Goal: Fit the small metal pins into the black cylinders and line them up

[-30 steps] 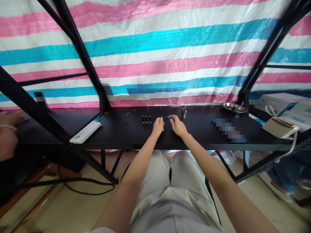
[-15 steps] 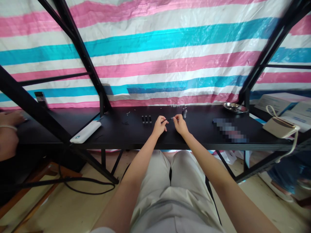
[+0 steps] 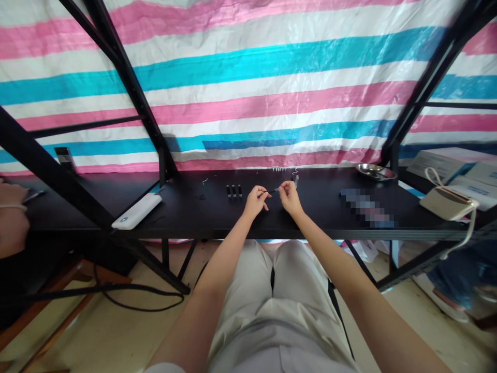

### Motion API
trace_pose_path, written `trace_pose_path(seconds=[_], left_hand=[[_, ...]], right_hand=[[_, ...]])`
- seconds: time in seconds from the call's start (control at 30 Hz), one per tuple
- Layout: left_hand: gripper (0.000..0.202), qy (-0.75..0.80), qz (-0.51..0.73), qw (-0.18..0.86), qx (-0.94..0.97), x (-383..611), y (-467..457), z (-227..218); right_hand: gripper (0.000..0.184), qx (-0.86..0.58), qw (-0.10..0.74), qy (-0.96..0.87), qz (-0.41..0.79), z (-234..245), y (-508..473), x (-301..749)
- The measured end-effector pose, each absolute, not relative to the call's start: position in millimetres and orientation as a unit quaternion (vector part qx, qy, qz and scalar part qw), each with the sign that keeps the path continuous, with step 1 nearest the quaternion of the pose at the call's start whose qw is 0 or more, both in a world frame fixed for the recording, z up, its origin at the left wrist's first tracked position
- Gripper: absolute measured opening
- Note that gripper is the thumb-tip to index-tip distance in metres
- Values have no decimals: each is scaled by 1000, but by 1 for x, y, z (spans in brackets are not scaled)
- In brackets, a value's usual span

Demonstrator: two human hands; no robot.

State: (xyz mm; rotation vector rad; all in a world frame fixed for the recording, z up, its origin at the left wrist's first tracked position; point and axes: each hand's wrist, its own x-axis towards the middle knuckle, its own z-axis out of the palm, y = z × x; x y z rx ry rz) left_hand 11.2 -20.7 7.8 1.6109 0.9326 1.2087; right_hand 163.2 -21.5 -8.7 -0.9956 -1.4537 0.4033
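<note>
Over the black table [image 3: 186, 210], both hands meet on a slim, dark, pen-like rod [image 3: 273, 190]. My left hand [image 3: 254, 202] pinches its left end between thumb and fingers. My right hand [image 3: 290, 197] is closed on the right end and covers it in part. Left of my hands, three short black cylinders [image 3: 234, 191] with pale ends are lined up side by side. Just beyond my right hand lies a small clear-looking piece [image 3: 297, 180], partly hidden. Several tiny white pieces [image 3: 279, 169] form a row at the table's back edge.
A white box-shaped device [image 3: 136, 211] lies at the left by the black frame post. To the right are a metal dish [image 3: 376, 172], a blurred-out item [image 3: 367, 208] and a beige pouch [image 3: 448, 203]. Another person's hand [image 3: 13, 199] holds something slim at far left.
My right hand has shifted slightly, and more of the rod shows between my hands. My left hand stays nearly still. At far left, the other person's hand has moved.
</note>
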Motion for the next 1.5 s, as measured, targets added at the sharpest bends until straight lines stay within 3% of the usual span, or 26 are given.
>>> trace_pose_path(seconds=[0.33, 0.57, 0.9, 1.27, 1.5], left_hand=[[17, 398, 481, 436, 649, 11, -18, 6], [31, 433, 502, 391, 639, 9, -17, 5], [21, 453, 537, 340, 626, 6, -18, 7], [12, 493, 589, 219, 601, 2, -12, 5], [13, 440, 521, 343, 646, 6, -19, 9]], right_hand=[[18, -417, 623, -632, 194, -9, -22, 162], [22, -429, 620, -628, 192, -8, -23, 163], [30, -470, 539, -679, 166, -1, -29, 161], [14, -564, 417, -712, 6, -5, -32, 159], [20, -488, 455, -744, 34, -4, -32, 160]])
